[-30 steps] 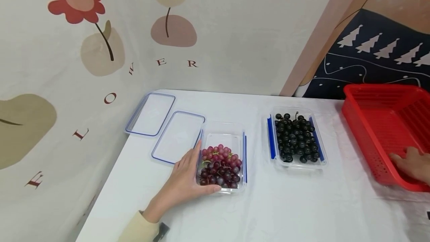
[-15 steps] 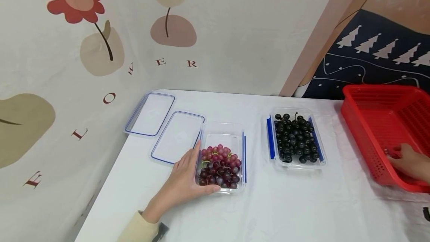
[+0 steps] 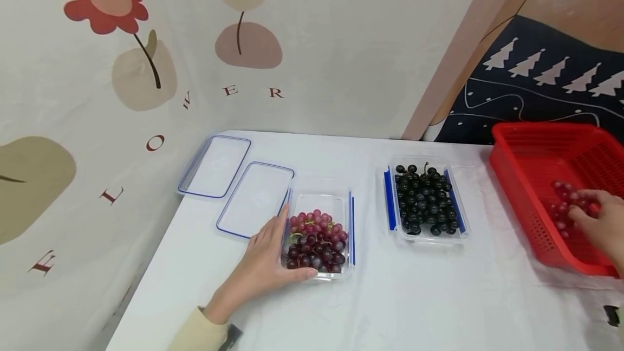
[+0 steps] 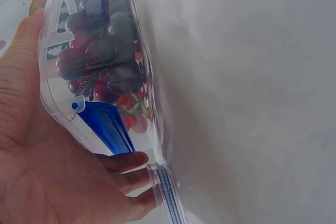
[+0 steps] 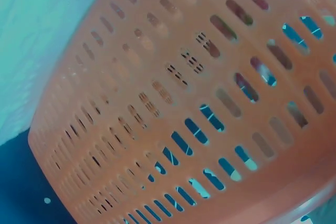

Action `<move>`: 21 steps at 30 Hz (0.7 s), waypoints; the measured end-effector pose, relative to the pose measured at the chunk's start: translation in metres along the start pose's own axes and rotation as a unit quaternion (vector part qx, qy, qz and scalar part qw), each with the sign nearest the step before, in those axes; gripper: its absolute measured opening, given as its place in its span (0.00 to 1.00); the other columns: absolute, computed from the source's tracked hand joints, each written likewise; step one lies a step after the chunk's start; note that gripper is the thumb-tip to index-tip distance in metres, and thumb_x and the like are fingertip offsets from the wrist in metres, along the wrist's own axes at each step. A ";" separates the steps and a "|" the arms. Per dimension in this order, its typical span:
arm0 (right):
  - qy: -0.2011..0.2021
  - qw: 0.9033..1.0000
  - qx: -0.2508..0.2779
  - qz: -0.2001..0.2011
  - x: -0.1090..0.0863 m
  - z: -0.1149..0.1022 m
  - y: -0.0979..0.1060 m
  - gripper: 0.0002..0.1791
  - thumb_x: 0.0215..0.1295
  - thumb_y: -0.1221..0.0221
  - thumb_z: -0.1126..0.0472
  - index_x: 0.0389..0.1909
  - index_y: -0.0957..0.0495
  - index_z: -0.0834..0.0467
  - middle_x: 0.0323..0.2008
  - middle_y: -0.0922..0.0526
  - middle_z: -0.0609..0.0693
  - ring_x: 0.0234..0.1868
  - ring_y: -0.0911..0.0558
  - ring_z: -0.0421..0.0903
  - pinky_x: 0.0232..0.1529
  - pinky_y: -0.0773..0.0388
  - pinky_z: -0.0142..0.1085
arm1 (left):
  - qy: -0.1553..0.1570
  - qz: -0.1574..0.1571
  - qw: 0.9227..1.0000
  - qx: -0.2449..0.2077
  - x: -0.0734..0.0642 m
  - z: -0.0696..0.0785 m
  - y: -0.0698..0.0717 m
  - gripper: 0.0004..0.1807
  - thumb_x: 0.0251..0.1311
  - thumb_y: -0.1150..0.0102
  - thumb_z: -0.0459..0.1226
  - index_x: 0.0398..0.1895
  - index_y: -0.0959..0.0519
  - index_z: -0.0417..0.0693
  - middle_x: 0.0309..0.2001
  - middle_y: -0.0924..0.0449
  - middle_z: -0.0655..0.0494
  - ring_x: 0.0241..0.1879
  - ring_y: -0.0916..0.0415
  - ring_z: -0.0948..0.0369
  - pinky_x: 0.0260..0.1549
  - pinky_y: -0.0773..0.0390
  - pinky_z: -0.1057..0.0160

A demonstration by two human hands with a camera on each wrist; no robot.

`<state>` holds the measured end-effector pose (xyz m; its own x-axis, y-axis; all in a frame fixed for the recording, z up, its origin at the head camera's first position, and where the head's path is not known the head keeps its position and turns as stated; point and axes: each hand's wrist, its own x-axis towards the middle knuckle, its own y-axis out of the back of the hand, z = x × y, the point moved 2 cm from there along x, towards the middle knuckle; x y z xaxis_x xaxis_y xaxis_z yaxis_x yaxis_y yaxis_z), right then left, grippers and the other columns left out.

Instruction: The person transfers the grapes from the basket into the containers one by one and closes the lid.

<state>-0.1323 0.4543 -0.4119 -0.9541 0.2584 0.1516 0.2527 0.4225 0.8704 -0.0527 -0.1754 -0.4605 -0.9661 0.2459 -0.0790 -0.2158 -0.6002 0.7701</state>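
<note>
My left hand [image 3: 265, 259] holds the near left corner of a clear plastic food container [image 3: 324, 186]. Its thumb lies along the front wall and its fingers along the left side, beside a blue clip [image 4: 107, 127]. Inside, red grapes [image 3: 317, 221] lie behind darker purple grapes [image 3: 314, 251]. Over at the right, my right hand [image 3: 606, 223] pinches a bunch of red grapes [image 3: 561, 207] inside the red plastic basket [image 3: 517, 194]. In the right wrist view the slotted basket wall [image 5: 157, 93] hides that hand.
A second clear container [image 3: 434, 239] with black grapes [image 3: 424, 199] stands between the first container and the basket. Two clear lids with blue seals lie at the left, a far lid [image 3: 214, 167] and a near lid [image 3: 255, 199]. Patterned cloth [image 3: 341, 69] hangs behind the white table.
My right hand has risen a little inside the basket, and the red grape bunch in its fingers has come into view. The left hand stays at its container; the view has shifted slightly.
</note>
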 end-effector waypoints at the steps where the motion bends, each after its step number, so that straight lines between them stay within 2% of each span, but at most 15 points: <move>1: 0.001 1.000 0.017 0.022 -0.002 -0.002 0.000 0.21 0.75 0.47 0.75 0.63 0.35 0.83 0.49 0.33 0.79 0.33 0.29 0.36 0.22 0.38 0.22 | -0.001 0.001 1.000 0.000 0.000 0.000 0.000 0.81 0.48 0.24 0.74 0.92 0.68 0.55 0.86 0.53 0.36 0.84 0.54 0.35 0.76 0.54 0.25; 2: 0.000 0.999 0.028 0.044 -0.004 -0.004 -0.001 0.22 0.75 0.48 0.75 0.65 0.34 0.82 0.51 0.32 0.79 0.33 0.34 0.28 0.24 0.40 0.20 | -0.002 0.002 1.000 0.001 -0.001 0.000 0.000 0.81 0.48 0.24 0.74 0.92 0.68 0.56 0.86 0.53 0.36 0.84 0.54 0.35 0.76 0.54 0.25; 4: -0.016 0.995 0.056 0.079 -0.006 -0.008 0.000 0.24 0.77 0.50 0.73 0.70 0.34 0.78 0.54 0.30 0.76 0.35 0.44 0.21 0.27 0.43 0.16 | -0.001 0.000 1.000 0.000 -0.001 -0.001 0.000 0.81 0.49 0.24 0.74 0.92 0.68 0.56 0.86 0.53 0.36 0.84 0.54 0.35 0.76 0.54 0.26; 6: -0.056 0.992 0.060 0.096 -0.009 -0.013 0.001 0.28 0.80 0.51 0.68 0.77 0.35 0.71 0.62 0.29 0.74 0.39 0.40 0.22 0.40 0.31 0.15 | 0.000 -0.001 1.000 0.000 0.000 -0.001 0.000 0.81 0.49 0.24 0.74 0.92 0.68 0.56 0.86 0.53 0.35 0.84 0.54 0.34 0.76 0.55 0.25; 7: -0.078 0.990 0.059 0.102 -0.010 -0.015 0.002 0.28 0.81 0.52 0.65 0.79 0.35 0.67 0.66 0.28 0.72 0.41 0.38 0.23 0.48 0.26 0.18 | 0.000 -0.002 1.000 0.001 0.000 -0.001 0.000 0.81 0.49 0.24 0.74 0.92 0.69 0.56 0.86 0.53 0.34 0.84 0.54 0.34 0.76 0.55 0.25; 9: -0.107 0.985 0.062 0.119 -0.012 -0.021 0.003 0.29 0.83 0.52 0.60 0.82 0.34 0.58 0.73 0.27 0.64 0.46 0.32 0.26 0.63 0.26 0.27 | 0.003 -0.005 1.000 0.002 0.000 -0.002 0.000 0.81 0.49 0.24 0.74 0.91 0.69 0.56 0.86 0.53 0.33 0.84 0.54 0.34 0.76 0.55 0.26; 10: -0.110 0.983 0.065 0.133 -0.013 -0.023 0.004 0.29 0.84 0.52 0.59 0.82 0.33 0.55 0.73 0.26 0.62 0.47 0.31 0.27 0.64 0.26 0.29 | 0.004 -0.006 1.000 0.003 0.000 -0.002 -0.001 0.81 0.49 0.24 0.74 0.91 0.69 0.56 0.86 0.53 0.33 0.83 0.54 0.34 0.76 0.54 0.26; 11: -0.109 0.981 0.068 0.146 -0.014 -0.026 0.004 0.29 0.84 0.52 0.57 0.82 0.32 0.53 0.74 0.26 0.59 0.49 0.30 0.28 0.64 0.26 0.30 | 0.004 -0.006 1.000 0.003 0.000 -0.002 -0.001 0.81 0.49 0.24 0.74 0.91 0.70 0.56 0.86 0.53 0.33 0.83 0.54 0.34 0.76 0.54 0.26; 12: -0.101 0.979 0.076 0.162 -0.014 -0.028 0.005 0.29 0.84 0.51 0.56 0.82 0.31 0.50 0.72 0.24 0.55 0.48 0.30 0.25 0.62 0.27 0.26 | 0.004 -0.006 1.000 0.003 0.000 -0.002 -0.001 0.81 0.49 0.24 0.74 0.91 0.69 0.56 0.86 0.53 0.32 0.83 0.54 0.33 0.76 0.54 0.26; 16: -0.056 0.970 0.101 0.215 -0.015 -0.039 0.008 0.27 0.84 0.51 0.55 0.80 0.29 0.41 0.67 0.21 0.47 0.51 0.28 0.23 0.58 0.27 0.20 | 0.005 -0.006 1.000 0.000 0.000 -0.002 -0.002 0.81 0.49 0.25 0.74 0.92 0.69 0.56 0.86 0.53 0.34 0.84 0.55 0.34 0.76 0.55 0.26; 18: -0.049 0.967 0.113 0.224 -0.017 -0.045 0.009 0.26 0.85 0.51 0.53 0.80 0.30 0.37 0.68 0.21 0.43 0.56 0.26 0.23 0.65 0.30 0.25 | 0.005 -0.005 1.000 -0.002 0.000 -0.002 -0.002 0.81 0.49 0.25 0.74 0.92 0.68 0.56 0.86 0.53 0.34 0.84 0.55 0.35 0.76 0.56 0.26; 21: -0.038 0.964 0.124 0.233 -0.022 -0.058 0.009 0.26 0.86 0.50 0.54 0.79 0.30 0.36 0.69 0.21 0.44 0.60 0.24 0.26 0.66 0.30 0.26 | 0.003 -0.004 1.000 0.001 0.000 -0.001 -0.001 0.81 0.49 0.24 0.74 0.92 0.68 0.55 0.86 0.53 0.33 0.84 0.55 0.34 0.76 0.55 0.26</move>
<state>-0.1180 0.4020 -0.3805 -0.7151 0.5287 0.4573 0.6911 0.4368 0.5758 -0.0529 -0.1756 -0.4624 -0.9651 0.2462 -0.0891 -0.2234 -0.5972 0.7703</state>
